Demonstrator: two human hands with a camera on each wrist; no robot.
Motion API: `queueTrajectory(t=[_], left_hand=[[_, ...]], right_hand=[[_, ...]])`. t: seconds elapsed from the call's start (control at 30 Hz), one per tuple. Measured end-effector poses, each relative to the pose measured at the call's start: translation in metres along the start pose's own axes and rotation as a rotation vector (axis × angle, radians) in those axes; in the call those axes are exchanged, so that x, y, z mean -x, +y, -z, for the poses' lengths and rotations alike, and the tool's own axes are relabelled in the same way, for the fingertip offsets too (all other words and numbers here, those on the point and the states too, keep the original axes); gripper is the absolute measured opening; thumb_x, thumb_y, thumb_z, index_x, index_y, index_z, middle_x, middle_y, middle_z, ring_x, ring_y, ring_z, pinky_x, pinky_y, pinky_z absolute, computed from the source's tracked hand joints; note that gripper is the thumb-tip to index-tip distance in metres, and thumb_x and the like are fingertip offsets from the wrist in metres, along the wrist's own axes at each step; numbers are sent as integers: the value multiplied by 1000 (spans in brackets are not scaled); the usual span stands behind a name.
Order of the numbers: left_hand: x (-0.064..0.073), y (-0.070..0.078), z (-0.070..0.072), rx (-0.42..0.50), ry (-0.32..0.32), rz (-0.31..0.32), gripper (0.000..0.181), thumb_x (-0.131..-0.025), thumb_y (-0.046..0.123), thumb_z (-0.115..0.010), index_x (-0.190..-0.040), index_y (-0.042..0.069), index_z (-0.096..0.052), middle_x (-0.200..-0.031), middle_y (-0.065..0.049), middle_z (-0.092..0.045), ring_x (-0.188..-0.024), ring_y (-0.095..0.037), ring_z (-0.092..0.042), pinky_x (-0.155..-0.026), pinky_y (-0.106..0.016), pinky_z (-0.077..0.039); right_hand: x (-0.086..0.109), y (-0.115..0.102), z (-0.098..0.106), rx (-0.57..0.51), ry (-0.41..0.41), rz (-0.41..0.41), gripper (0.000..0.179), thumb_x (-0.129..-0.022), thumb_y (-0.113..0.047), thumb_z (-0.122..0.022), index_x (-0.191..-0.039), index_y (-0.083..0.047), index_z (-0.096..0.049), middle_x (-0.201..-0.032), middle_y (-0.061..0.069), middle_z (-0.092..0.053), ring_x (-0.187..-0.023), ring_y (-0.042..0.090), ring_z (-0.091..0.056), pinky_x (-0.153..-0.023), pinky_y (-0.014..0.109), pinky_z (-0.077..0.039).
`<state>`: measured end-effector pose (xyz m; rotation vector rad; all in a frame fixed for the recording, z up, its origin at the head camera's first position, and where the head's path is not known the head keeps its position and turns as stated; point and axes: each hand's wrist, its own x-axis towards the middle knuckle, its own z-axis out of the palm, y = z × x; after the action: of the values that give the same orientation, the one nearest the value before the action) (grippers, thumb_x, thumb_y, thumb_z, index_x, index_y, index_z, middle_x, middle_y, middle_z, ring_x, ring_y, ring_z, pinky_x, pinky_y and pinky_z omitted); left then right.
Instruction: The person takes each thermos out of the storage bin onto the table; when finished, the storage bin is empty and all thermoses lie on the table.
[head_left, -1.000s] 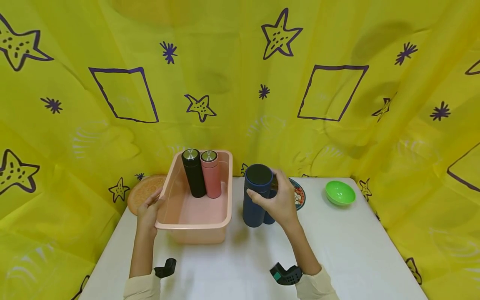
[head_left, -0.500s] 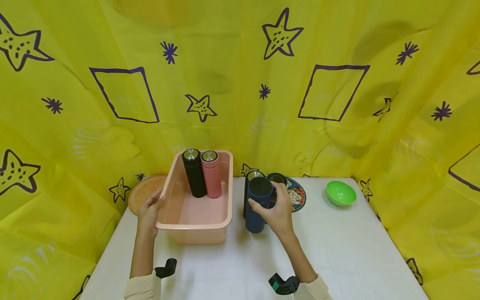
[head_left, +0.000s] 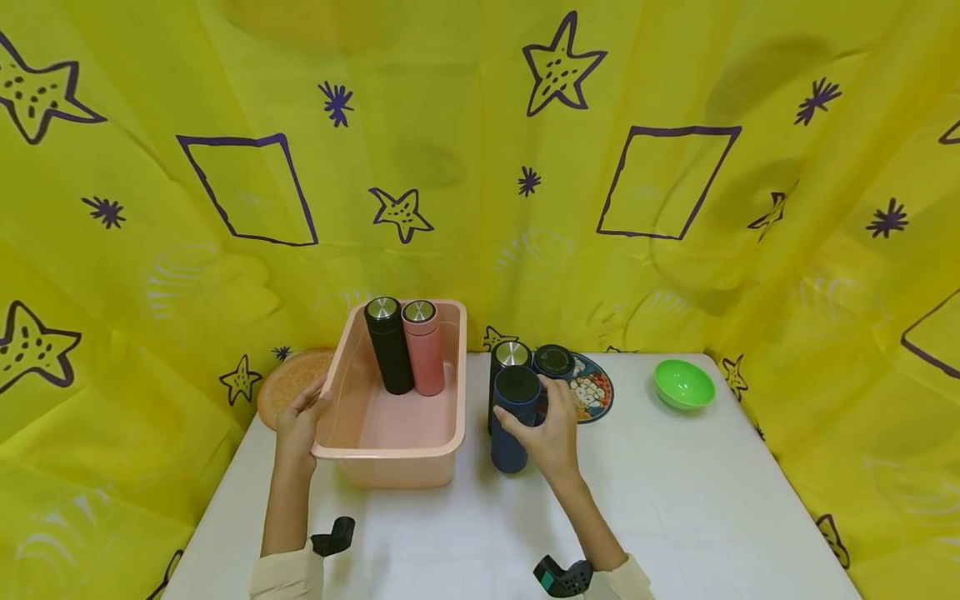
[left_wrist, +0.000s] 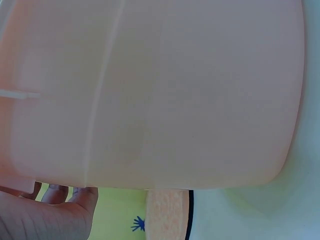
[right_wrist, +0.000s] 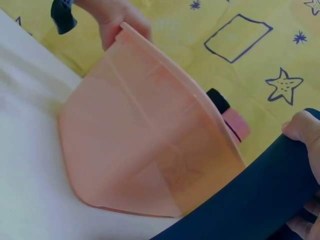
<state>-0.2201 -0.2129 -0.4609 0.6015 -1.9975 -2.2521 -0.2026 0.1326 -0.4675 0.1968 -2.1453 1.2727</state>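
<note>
My left hand (head_left: 298, 421) grips the left rim of a peach plastic basin (head_left: 397, 471). A black thermos bottle (head_left: 390, 358) and a pink thermos bottle (head_left: 425, 358) stand side by side inside it, tilted slightly. To the basin's right, my right hand (head_left: 551, 429) holds a navy thermos bottle (head_left: 509, 442) upright, thumb on the near side and fingers round the far side. Its base is at or close to the tabletop; I cannot tell if it touches. Partly hidden behind it are a black bottle with a silver-topped lid (head_left: 513, 354) and a dark round-lidded container (head_left: 554, 361).
A patterned round plate or mat (head_left: 592, 389) lies behind my right hand. Farther right sits a green bowl (head_left: 684, 384). An orange round mat (head_left: 292, 379) lies left of the basin. A yellow curtain (head_left: 480, 167) surrounds the white table (head_left: 675, 517).
My right hand has brought the navy bottle lower and nearer to me, uncovering the silver-topped bottle and the dark round lid behind. My left hand and the basin stay in place.
</note>
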Motion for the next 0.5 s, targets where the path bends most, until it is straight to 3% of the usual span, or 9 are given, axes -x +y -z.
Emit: queueTrajectory(t=[0.17, 0.5], left_hand=[[0, 0, -1, 10, 9, -10, 53, -97, 24, -61, -147, 13, -46, -106, 20, -58, -98, 0, -57, -84, -18, -49], [0, 0, 0, -12, -1, 4, 53, -98, 26, -60, -148, 16, -45, -113, 17, -56, -101, -1, -55, -87, -19, -48]], right_hand=[[2, 1, -3, -5, 5, -20, 67, -64, -26, -90, -116, 4, -61, -103, 16, -57, -93, 19, -53, -73, 47, -52], [6, 4, -7, 10, 2, -46, 66, -63, -26, -91, -115, 2, -61, -102, 12, -57, -91, 17, -55, -71, 34, -53]])
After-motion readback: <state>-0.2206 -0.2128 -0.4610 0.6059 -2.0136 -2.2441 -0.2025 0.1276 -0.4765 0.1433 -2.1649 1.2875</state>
